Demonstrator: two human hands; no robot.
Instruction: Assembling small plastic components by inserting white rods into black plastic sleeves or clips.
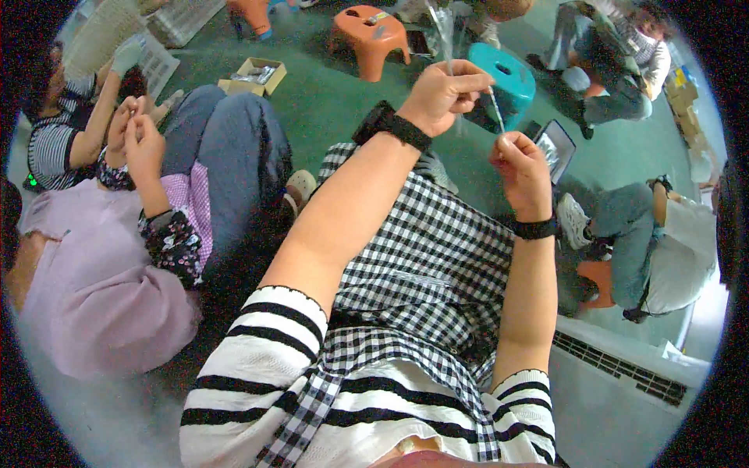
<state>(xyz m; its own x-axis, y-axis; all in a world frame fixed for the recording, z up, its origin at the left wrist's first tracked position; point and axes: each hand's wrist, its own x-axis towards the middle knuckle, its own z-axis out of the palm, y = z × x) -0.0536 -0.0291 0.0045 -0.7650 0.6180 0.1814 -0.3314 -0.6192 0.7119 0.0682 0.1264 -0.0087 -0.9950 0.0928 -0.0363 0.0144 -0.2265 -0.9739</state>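
Observation:
A thin, pale stick-like piece [497, 109] spans the gap between my two hands. My left hand [443, 95] is closed, pinching its upper end between thumb and fingertips. Out of the same hand, clear thin plastic strips [443, 31] rise upward; their exact kind is not plain. My right hand [521, 170] has its fingers closed around the lower end of the pale piece. Both hands are held out beyond my knees, above the checked apron [421, 234]. On the apron lies a small clear plastic piece [425, 278].
Ahead stand an orange stool [370, 35] and a teal stool [499, 74]. Beside my right hand is an open dark-rimmed box [555, 148]. A small carton [261, 76] sits on the floor. People sit close on my left [117, 265] and right [679, 257].

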